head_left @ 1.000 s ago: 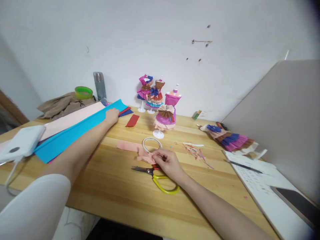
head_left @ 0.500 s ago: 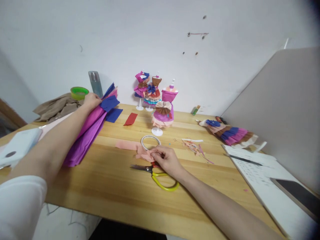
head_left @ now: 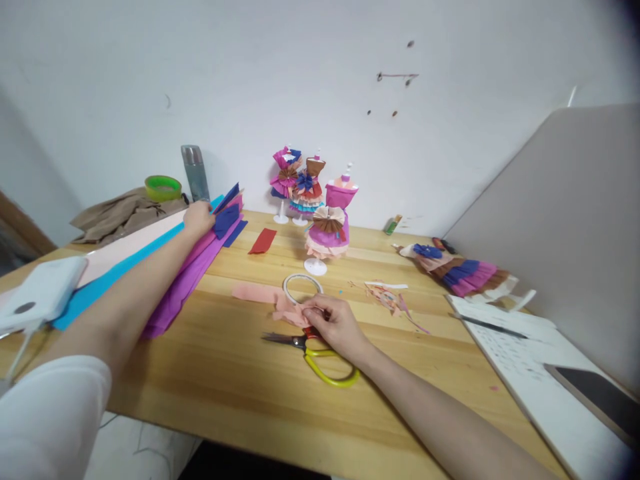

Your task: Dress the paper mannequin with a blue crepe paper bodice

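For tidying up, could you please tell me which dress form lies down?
The rightmost dress form, beside the grey panel; the other three stand upright.

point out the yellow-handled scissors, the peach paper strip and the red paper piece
yellow-handled scissors [head_left: 299, 342]: head view, by the pivot
peach paper strip [head_left: 259, 293]: head view, on its flat length
red paper piece [head_left: 263, 241]: head view, its middle
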Tool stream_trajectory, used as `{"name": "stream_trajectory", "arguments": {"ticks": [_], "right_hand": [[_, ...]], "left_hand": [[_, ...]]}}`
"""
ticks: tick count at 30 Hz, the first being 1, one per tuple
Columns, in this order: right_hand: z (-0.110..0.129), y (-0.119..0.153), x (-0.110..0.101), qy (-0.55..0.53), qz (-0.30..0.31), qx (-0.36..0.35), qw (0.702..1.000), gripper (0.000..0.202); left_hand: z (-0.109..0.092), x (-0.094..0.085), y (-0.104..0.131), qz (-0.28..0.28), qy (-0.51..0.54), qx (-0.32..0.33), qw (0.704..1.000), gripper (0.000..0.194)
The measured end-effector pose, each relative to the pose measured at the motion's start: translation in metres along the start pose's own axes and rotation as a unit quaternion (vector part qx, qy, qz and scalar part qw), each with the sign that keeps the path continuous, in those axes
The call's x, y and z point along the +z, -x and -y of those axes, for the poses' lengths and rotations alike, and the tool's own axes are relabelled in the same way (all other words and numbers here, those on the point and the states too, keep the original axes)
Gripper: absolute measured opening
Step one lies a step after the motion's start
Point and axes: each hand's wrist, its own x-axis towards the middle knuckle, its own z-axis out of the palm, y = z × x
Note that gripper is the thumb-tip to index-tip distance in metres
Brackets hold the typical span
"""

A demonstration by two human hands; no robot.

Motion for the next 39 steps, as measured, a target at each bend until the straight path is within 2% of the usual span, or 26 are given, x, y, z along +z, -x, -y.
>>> {"name": "stream_trajectory", "arguments": {"ticks": [2, 6, 11, 14, 17, 20, 26, 33, 39], "right_hand": [[0.0, 0.0, 0.0, 0.006, 0.001, -0.006, 1.0, 0.018], [0.001, -0.001, -0.001, 0.014, 0.0, -0.021, 1.0, 0.017], [0.003, -0.002, 0.0, 0.014, -0.003, -0.016, 1.0, 0.016], [0.003, -0.003, 0.001, 0.012, -0.002, -0.007, 1.0, 0.016], [0.0, -0.003, 0.002, 0.012, -0.006, -0.001, 1.0, 0.015], [-0.001, -0.003, 0.002, 0.01, -0.011, -0.005, 1.0, 0.014], [0.0, -0.004, 0.001, 0.009, -0.01, 0.004, 1.0, 0.014], [0.001, -0.003, 0.001, 0.015, -0.002, -0.019, 1.0, 0.017], [-0.001, -0.002, 0.002, 0.02, -0.001, -0.018, 1.0, 0.018]], "left_hand": [[-0.009, 0.007, 0.011, -0.018, -0.02, 0.056, 0.998, 0.041], [-0.024, 0.02, 0.025, -0.002, -0.058, 0.167, 0.984, 0.039], [-0.034, 0.034, 0.028, 0.002, -0.092, 0.208, 0.974, 0.039], [-0.04, 0.039, 0.027, 0.012, -0.102, 0.227, 0.969, 0.032], [-0.046, 0.042, 0.028, 0.021, -0.107, 0.242, 0.964, 0.035], [-0.052, 0.044, 0.031, 0.021, -0.107, 0.23, 0.967, 0.036], [-0.054, 0.048, 0.03, 0.044, -0.09, 0.166, 0.981, 0.036], [-0.049, 0.044, 0.031, 0.054, -0.036, 0.124, 0.99, 0.031], [-0.037, 0.043, 0.026, 0.023, 0.039, 0.049, 0.998, 0.031]]}}
